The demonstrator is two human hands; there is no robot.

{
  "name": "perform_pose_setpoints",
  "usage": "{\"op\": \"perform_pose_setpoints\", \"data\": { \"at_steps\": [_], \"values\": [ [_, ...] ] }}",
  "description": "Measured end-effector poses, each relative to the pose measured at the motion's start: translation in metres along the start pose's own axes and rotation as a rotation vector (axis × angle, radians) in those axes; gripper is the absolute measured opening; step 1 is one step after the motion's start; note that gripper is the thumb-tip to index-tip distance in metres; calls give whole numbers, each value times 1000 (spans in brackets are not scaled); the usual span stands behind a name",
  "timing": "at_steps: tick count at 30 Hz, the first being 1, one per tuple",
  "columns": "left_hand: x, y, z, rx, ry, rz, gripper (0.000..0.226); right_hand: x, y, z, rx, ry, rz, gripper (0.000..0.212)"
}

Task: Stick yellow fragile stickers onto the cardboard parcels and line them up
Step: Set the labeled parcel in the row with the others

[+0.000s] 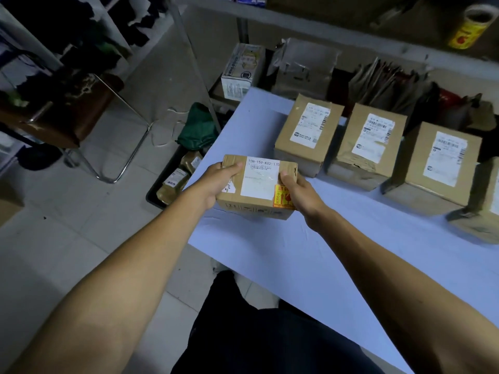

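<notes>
A small cardboard parcel [259, 184] with a white shipping label is held over the near left corner of the white table [310, 265]. A yellow fragile sticker [280, 197] sits on its top near the right corner. My left hand [216, 182] grips the parcel's left end, thumb on top. My right hand [299, 191] grips its right end, partly covering the sticker. Three larger labelled parcels stand in a row along the table's far side: one [305, 136], a second [370, 147], a third [437, 166]. A further parcel [483, 201] is cut off at the right edge.
A roll of yellow stickers [469, 25] lies on the upper shelf at top right. Bags and a white carton [243, 71] crowd the shelf behind the table. A black crate [172, 182] with parcels sits on the floor left of the table, beside a chair [81, 109].
</notes>
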State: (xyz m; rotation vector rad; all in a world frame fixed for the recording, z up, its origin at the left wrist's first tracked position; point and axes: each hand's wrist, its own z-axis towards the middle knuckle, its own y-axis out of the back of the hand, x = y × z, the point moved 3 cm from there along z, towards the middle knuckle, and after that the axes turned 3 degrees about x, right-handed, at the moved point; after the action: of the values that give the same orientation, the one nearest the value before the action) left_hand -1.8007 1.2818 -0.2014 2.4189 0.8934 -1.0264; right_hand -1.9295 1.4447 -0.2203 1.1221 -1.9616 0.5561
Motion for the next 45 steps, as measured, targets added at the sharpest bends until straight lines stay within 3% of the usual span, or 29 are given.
{"op": "perform_pose_setpoints", "data": {
  "at_steps": [4,9,18,29,33,45],
  "values": [
    [-17,32,33,47,-18,26,10,15,-27,27,-75,-2,35,48],
    [-34,76,77,118,-4,78,38,36,-66,55,-176,-44,110,41],
    [-77,111,137,270,2,141,38,71,-96,101,-296,-57,194,43],
    [-111,109,210,241,43,178,42,105,-76,163,-315,-36,206,36],
    [-126,100,239,256,60,183,27,114,-62,190,-321,-45,211,41],
    [-148,77,288,239,47,230,40,126,-28,232,-321,-70,276,28]
  ]
}}
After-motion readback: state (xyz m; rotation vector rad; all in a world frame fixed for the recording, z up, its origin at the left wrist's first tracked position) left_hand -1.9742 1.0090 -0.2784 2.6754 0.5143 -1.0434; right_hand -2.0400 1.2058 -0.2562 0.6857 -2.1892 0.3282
